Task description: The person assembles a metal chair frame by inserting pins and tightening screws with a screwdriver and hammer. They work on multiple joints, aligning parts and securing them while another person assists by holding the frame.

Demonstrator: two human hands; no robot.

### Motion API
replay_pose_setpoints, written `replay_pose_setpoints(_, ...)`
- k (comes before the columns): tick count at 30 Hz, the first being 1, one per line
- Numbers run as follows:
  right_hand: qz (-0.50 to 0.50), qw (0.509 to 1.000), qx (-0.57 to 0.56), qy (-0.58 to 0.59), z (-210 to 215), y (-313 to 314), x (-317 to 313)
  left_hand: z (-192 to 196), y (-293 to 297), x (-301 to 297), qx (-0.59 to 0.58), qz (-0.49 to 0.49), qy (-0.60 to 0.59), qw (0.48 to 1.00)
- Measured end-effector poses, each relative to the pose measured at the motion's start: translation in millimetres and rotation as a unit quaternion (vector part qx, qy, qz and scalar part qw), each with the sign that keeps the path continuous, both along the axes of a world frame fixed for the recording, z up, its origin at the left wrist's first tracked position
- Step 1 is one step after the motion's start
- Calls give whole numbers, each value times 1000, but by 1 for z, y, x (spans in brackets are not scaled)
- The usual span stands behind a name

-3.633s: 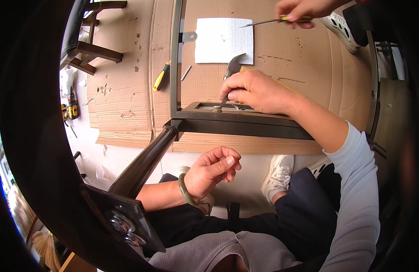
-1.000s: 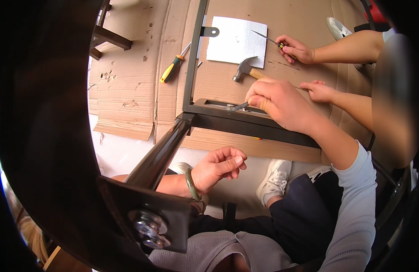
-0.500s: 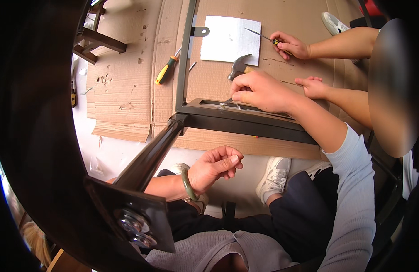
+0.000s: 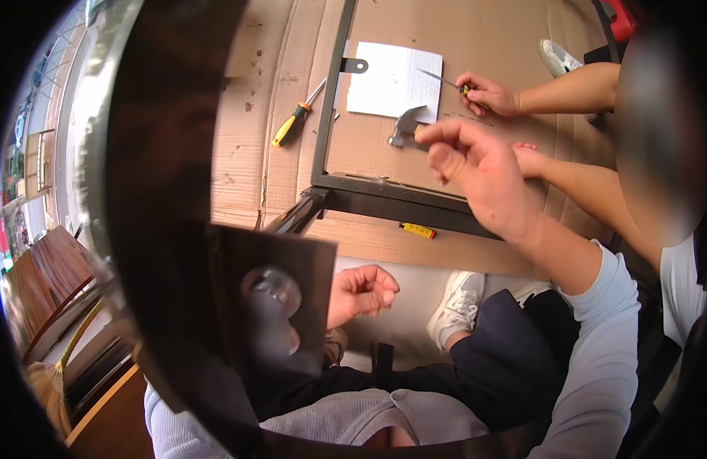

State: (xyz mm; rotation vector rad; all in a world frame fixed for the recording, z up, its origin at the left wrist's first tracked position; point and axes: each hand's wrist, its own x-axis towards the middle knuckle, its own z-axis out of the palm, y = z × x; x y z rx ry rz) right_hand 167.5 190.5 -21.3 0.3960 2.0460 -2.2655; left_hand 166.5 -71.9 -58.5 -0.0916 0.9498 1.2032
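My right hand is raised above the near bar of a dark metal frame, thumb and index finger apart, nothing visible between them. On that bar a small shiny bolt stands in a slot. My left hand is in front of the bar, its thumb pressed against curled fingers. Whatever they may hold is hidden. A dark plate with round metal fittings covers my left wrist. Just beyond my right hand lies a claw hammer, its handle mostly hidden.
A co-worker's hand at right holds a screwdriver over a white foam sheet. A yellow-and-black screwdriver lies on cardboard left of the frame. Beneath the near bar is a yellow tool handle. A leg juts toward me.
My right hand has lifted off the bar and moved right and nearer, its fingers parting. The view has shifted left, and the dark plate now hides more of my left arm.
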Motion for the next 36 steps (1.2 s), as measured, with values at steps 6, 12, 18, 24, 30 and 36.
replay_pose_setpoints(6, 103, 983, 120, -96, 29, -29, 51, 14, -14, 0, 68, -127, 38, 989)
replay_pose_setpoints(12, 204, 942, 125, -234, 66, -14, 90, 23, -8, 3, 65, -236, 168, 955)
replay_pose_setpoints(18, 285, 923, 173, -191, 58, -25, 93, 22, -8, 7, 80, -230, 241, 940)
replay_pose_setpoints(24, 202, 955, -6, -219, 34, -41, 86, 22, -20, 7, 65, -233, 247, 938)
replay_pose_setpoints(30, 226, 946, -39, -227, 32, -45, 78, 18, -25, 4, 62, -202, 231, 950)
replay_pose_setpoints(36, 181, 961, -50, -201, 30, -38, 72, 10, -20, 2, 91, -197, 285, 934)
